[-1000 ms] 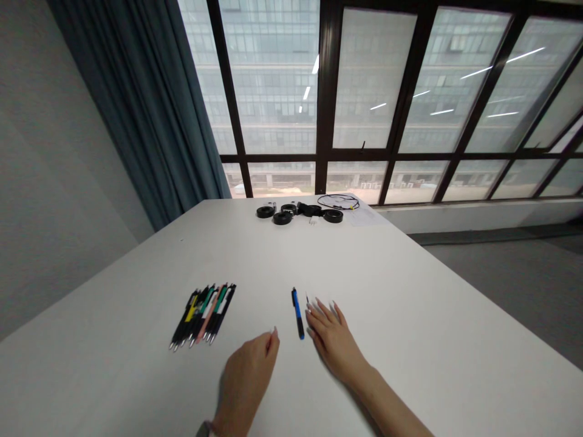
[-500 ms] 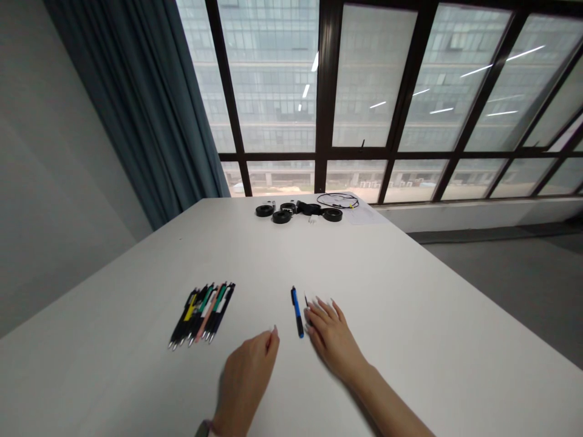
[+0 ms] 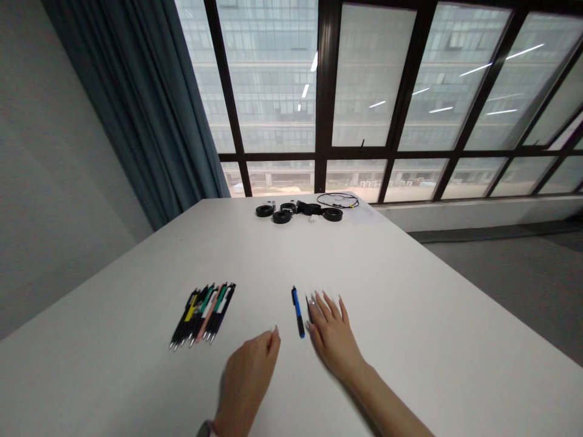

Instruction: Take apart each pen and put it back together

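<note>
A blue and black pen (image 3: 298, 312) lies by itself on the white table (image 3: 364, 261), between my two hands. Just right of it is my right hand (image 3: 334, 337), palm down with fingers stretched and apart. A thin dark object, maybe another pen (image 3: 308, 308), shows partly beside and under its index finger and thumb. My left hand (image 3: 250, 367) rests closed to the lower left of the blue pen; nothing shows in its curled fingers. Several pens (image 3: 203, 315) lie side by side at the left, black, green, white, yellow and pink, tips towards me.
At the far end of the table are several black tape-like rolls (image 3: 282, 216), a dark bundle (image 3: 310, 209) and a coiled black cable (image 3: 337, 200). A blue curtain (image 3: 150, 115) and windows stand behind. The table's right edge slopes down to the grey floor.
My right hand's fingers have shifted slightly up and right and are more spread, showing more of the thin dark object. The left hand and the pens stay nearly the same.
</note>
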A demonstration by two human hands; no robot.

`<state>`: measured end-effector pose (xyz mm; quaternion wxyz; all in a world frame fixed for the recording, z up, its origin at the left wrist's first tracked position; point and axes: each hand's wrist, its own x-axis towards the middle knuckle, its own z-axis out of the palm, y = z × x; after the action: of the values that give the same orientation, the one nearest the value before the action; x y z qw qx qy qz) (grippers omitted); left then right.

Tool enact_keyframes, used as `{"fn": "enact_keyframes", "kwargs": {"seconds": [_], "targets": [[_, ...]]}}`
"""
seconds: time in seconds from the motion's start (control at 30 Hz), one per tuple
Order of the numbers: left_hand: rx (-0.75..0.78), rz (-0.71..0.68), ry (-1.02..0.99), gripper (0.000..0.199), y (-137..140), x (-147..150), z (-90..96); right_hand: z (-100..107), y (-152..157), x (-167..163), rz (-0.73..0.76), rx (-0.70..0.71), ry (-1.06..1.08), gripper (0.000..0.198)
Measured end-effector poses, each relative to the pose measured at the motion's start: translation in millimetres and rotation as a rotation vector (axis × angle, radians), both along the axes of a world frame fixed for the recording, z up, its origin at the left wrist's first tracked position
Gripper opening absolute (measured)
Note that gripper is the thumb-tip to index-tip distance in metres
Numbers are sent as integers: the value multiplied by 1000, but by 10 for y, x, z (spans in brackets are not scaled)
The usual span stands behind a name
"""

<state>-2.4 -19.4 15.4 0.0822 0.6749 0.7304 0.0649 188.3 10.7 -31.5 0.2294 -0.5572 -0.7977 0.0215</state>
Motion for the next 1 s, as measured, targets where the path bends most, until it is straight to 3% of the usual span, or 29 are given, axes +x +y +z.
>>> {"fn": "enact_keyframes", "kwargs": {"seconds": [1.0], "targets": [[5,-8,-2,47,-4,22,10,-3,-21,-16,7,-30,-57,48]]}}
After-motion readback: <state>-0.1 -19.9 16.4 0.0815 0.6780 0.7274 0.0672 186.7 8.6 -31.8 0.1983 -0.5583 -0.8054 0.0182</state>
